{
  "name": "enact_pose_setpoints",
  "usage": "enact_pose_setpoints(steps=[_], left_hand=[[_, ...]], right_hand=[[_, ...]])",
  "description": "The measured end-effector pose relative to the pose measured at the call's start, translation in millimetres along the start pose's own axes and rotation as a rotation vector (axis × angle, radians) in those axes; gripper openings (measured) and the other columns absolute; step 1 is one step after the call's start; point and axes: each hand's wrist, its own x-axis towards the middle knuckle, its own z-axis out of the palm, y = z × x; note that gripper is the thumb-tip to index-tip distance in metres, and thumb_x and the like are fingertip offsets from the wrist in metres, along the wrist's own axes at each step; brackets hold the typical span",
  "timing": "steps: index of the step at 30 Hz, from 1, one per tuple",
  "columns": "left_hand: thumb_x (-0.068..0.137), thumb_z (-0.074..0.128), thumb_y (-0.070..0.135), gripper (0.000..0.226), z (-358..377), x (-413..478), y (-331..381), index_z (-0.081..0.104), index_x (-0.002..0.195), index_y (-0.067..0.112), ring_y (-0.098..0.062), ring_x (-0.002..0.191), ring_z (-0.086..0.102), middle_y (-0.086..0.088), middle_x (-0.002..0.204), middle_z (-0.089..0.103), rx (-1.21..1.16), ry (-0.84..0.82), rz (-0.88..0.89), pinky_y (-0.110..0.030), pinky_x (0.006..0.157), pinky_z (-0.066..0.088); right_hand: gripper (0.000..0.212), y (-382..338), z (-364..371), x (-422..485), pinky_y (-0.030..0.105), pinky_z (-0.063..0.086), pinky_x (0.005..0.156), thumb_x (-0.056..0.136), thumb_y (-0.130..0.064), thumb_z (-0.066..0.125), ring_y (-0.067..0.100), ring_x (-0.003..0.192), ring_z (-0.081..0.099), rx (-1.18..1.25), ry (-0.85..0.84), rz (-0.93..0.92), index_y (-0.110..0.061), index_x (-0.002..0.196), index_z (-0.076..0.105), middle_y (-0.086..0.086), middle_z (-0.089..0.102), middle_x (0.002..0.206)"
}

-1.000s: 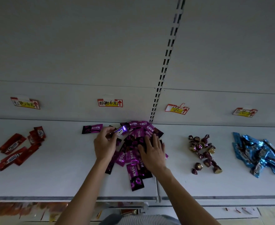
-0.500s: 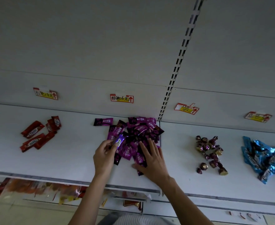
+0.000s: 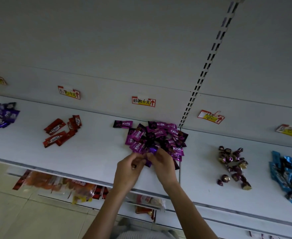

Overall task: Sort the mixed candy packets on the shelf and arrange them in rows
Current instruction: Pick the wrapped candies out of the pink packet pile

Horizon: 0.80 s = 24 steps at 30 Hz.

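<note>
Far left of shelf (image 3: 93,152): loose heap of violet packets (image 3: 1,115), cut off by frame edge. Next along: red packets (image 3: 60,131), a few, overlapping, below a red-bordered price tag (image 3: 69,92). Centre: magenta KISS pile (image 3: 159,137), jumbled, no rows yet; one KISS packet (image 3: 122,123) lying apart just left of it, long axis along the shelf. At pile's near edge: left hand (image 3: 128,169) and right hand (image 3: 164,163) close together, fingers of both curled, pinching one small violet packet (image 3: 152,150) between them. Packet mostly hidden by fingertips; long axis seemingly near-to-far, not certain. Right of slotted upright (image 3: 202,75): wrapped chocolates (image 3: 231,163), scattered; then blue packets (image 3: 286,175), heaped at frame edge.

Judged: held packet a stray, matching the violet heap well off to the left, beyond the red packets. Left hand the nearer for that carry; sole grip by left pinch likely needed first, then a long sideways reach over the red packets. Sorting partway, arranging in rows not begun
</note>
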Motion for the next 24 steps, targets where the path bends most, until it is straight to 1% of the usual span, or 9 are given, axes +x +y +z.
enact_pose_setpoints(steps=[3,5,8,10,12,15,18,20,24], left_hand=[[0.087,0.062,0.014,0.011,-11,-5,-9,0.065,0.092,0.023,0.004,0.082,0.058,0.012,0.087,0.066,0.055,0.025,0.012,-0.004,0.069,0.04],[0.087,0.062,0.014,0.015,-24,-8,-15,0.062,0.096,0.025,0.005,0.085,0.057,0.013,0.091,0.064,0.079,0.067,-0.013,-0.005,0.07,0.041],[0.086,0.063,0.013,0.022,-50,-18,-19,0.058,0.102,0.028,0.005,0.09,0.055,0.015,0.098,0.061,0.11,0.173,-0.036,-0.01,0.075,0.042],[0.087,0.062,0.014,0.024,-70,-31,-19,0.057,0.105,0.029,0.003,0.095,0.054,0.016,0.101,0.059,0.135,0.288,-0.053,-0.012,0.078,0.042],[0.086,0.063,0.014,0.025,-87,-53,-18,0.058,0.106,0.028,0.0,0.095,0.056,0.016,0.102,0.059,0.135,0.427,-0.087,-0.013,0.078,0.043],[0.085,0.063,0.011,0.023,-107,-101,-17,0.061,0.104,0.023,0.005,0.089,0.057,0.016,0.098,0.063,0.111,0.675,-0.175,-0.004,0.073,0.042],[0.086,0.061,0.009,0.019,-121,-157,-13,0.063,0.099,0.022,0.004,0.082,0.059,0.014,0.091,0.066,0.065,0.947,-0.28,-0.004,0.066,0.042],[0.087,0.06,0.008,0.017,-126,-188,-10,0.063,0.098,0.021,0.003,0.082,0.06,0.012,0.089,0.066,0.03,1.081,-0.338,-0.004,0.066,0.042],[0.088,0.059,0.009,0.018,-141,-236,-15,0.062,0.098,0.023,0.003,0.086,0.06,0.012,0.09,0.066,0.005,1.273,-0.439,-0.003,0.068,0.043]], right_hand=[[0.02,8,-9,-12,0.012,0.035,0.051,0.09,-0.013,0.058,0.002,0.053,0.043,-0.122,0.017,0.004,-0.018,0.072,0.052,-0.002,0.051,0.062],[0.022,14,-13,-17,0.012,0.034,0.049,0.089,-0.013,0.06,0.004,0.051,0.041,-0.189,0.014,0.007,-0.019,0.071,0.051,-0.004,0.048,0.059],[0.012,12,-13,-21,0.011,0.038,0.052,0.086,-0.011,0.064,0.012,0.059,0.05,-0.223,-0.018,-0.004,-0.019,0.081,0.057,0.005,0.059,0.07],[0.012,1,-8,-20,0.008,0.04,0.054,0.084,-0.009,0.067,0.005,0.059,0.05,-0.275,-0.07,-0.06,-0.018,0.088,0.059,0.001,0.06,0.073],[0.018,-12,2,-21,0.006,0.041,0.058,0.082,-0.009,0.069,-0.002,0.063,0.055,-0.29,-0.166,-0.145,-0.017,0.095,0.061,-0.011,0.059,0.075],[0.026,-30,27,-27,0.003,0.041,0.06,0.081,-0.008,0.069,-0.012,0.074,0.056,-0.311,-0.359,-0.231,-0.021,0.102,0.058,-0.017,0.06,0.082],[0.031,-42,63,-44,0.008,0.043,0.055,0.081,-0.006,0.067,-0.002,0.07,0.059,-0.281,-0.575,-0.275,-0.024,0.104,0.056,-0.013,0.063,0.083],[0.035,-46,89,-59,0.009,0.045,0.054,0.082,-0.007,0.067,0.003,0.072,0.06,-0.271,-0.714,-0.283,-0.025,0.109,0.055,-0.008,0.065,0.088],[0.036,-50,142,-89,0.011,0.049,0.066,0.082,-0.009,0.068,0.006,0.085,0.062,-0.268,-0.917,-0.317,-0.02,0.114,0.057,-0.004,0.065,0.097]])
